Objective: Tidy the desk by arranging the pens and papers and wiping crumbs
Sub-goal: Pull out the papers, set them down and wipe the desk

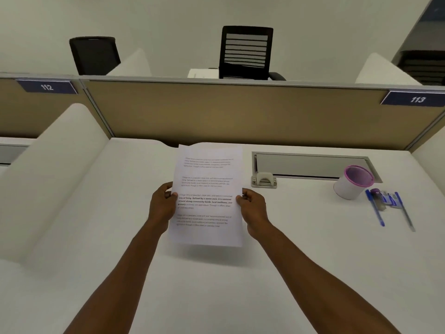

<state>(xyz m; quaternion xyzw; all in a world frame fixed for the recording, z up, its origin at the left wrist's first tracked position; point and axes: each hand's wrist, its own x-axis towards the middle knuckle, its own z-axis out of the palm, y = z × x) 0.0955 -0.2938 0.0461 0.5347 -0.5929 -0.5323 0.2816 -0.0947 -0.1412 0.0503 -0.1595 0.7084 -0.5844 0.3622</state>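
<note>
Head view: both hands hold printed papers up above a white desk. The left hand pinches the left edge and the right hand pinches the right edge, thumbs on the front. Well to the right, blue pens lie loose beside a pink-rimmed cup. Likely risks: thin sheets held only at the edges could buckle, slide apart or slip free, and a careless put-down near the pens might send them rolling. No crumbs are visible.
</note>
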